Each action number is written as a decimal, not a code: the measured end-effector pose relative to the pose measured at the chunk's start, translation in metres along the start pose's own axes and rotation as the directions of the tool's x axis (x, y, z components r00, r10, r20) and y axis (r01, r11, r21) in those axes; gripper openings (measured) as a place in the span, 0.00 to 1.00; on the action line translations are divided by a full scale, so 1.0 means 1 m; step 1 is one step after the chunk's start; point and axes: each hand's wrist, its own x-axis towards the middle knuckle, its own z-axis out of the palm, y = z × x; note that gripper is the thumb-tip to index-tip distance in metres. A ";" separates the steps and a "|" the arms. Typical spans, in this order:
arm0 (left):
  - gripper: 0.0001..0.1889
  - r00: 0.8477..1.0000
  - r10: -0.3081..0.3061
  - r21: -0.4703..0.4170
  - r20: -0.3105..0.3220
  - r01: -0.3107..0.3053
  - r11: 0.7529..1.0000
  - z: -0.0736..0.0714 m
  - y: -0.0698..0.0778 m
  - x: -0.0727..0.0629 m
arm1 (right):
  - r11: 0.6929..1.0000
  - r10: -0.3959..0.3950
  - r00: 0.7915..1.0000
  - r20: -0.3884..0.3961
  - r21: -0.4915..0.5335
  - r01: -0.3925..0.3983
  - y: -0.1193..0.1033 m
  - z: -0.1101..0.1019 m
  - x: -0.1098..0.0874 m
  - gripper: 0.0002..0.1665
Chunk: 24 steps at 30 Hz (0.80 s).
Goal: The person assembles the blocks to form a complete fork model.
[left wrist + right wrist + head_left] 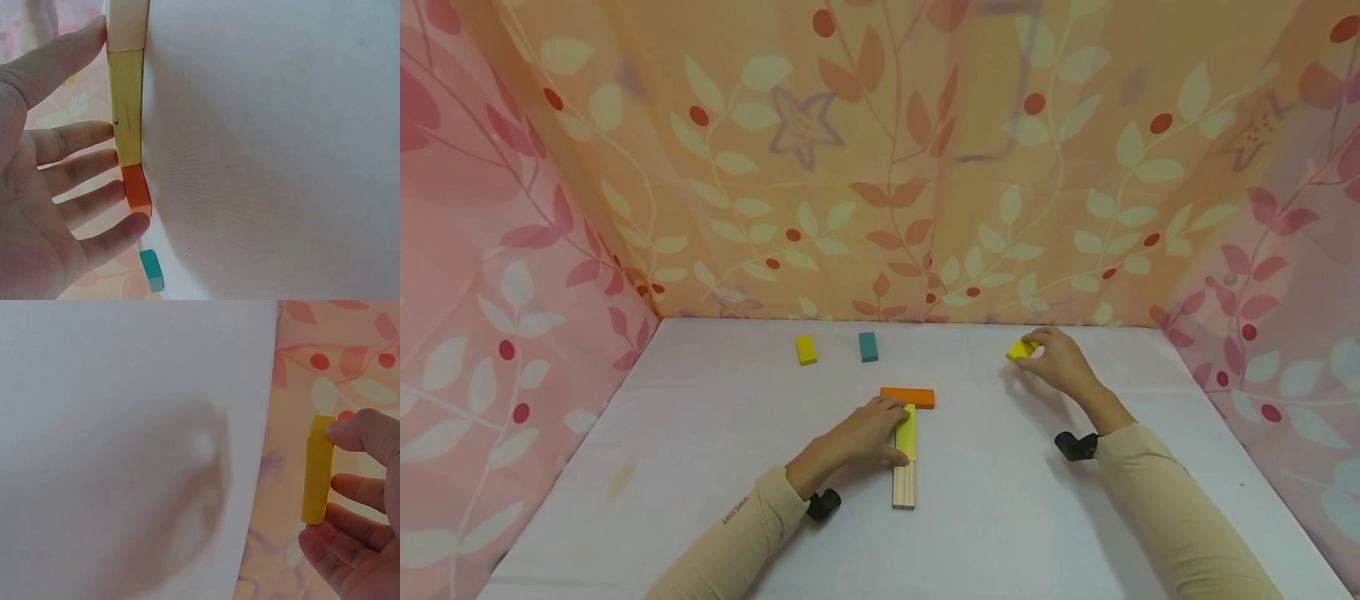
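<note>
My left hand [871, 432] lies along the left side of a row of wooden blocks, fingers spread and fairly straight. In the left wrist view its thumb touches the plain wood block [127, 25], and the fingertips meet the light yellow block [126, 106] and the orange block [136, 190]. From the head, the orange block lies crosswise at the far end of the row, with the plain one nearest. Over the table at the back right, my right hand [1060, 365] pinches a bright yellow block [317, 475] between thumb and fingertips; its shadow falls on the cloth below.
Toward the back of the white table [737, 458], another yellow block [806, 350] lies left of a teal block [868, 347]. Patterned curtains [880, 208] stand behind the table and along both sides.
</note>
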 end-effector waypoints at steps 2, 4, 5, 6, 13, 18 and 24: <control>0.39 1.000 0.001 0.004 -0.001 -0.001 1.000 0.000 0.000 0.000 | 1.000 -0.017 1.000 -0.006 0.002 0.017 -0.004 0.000 0.002 0.27; 0.39 1.000 0.000 0.005 -0.002 0.000 1.000 0.000 0.000 0.000 | 0.999 -0.034 0.999 -0.015 0.009 0.034 -0.008 0.000 0.004 0.26; 0.39 1.000 0.000 0.006 -0.002 0.000 1.000 0.000 0.000 0.001 | 0.999 -0.040 0.999 -0.017 0.015 0.040 -0.010 0.000 0.005 0.26; 0.39 1.000 0.000 0.006 -0.002 0.000 1.000 0.001 0.000 0.001 | 0.999 -0.046 0.999 -0.019 0.020 0.047 -0.012 0.001 0.006 0.26; 0.38 1.000 0.004 0.006 -0.002 -0.004 1.000 0.001 0.000 0.000 | 0.996 -0.059 0.998 0.009 0.060 0.059 -0.026 0.005 0.016 0.25; 0.39 1.000 0.002 0.006 -0.004 -0.001 1.000 0.001 0.001 -0.001 | 0.995 -0.066 0.997 0.041 0.080 0.062 -0.036 0.009 0.023 0.28; 0.39 1.000 0.003 0.002 -0.004 -0.003 1.000 -0.002 0.002 -0.002 | 0.991 -0.107 0.992 0.061 0.088 0.102 -0.048 0.017 0.030 0.27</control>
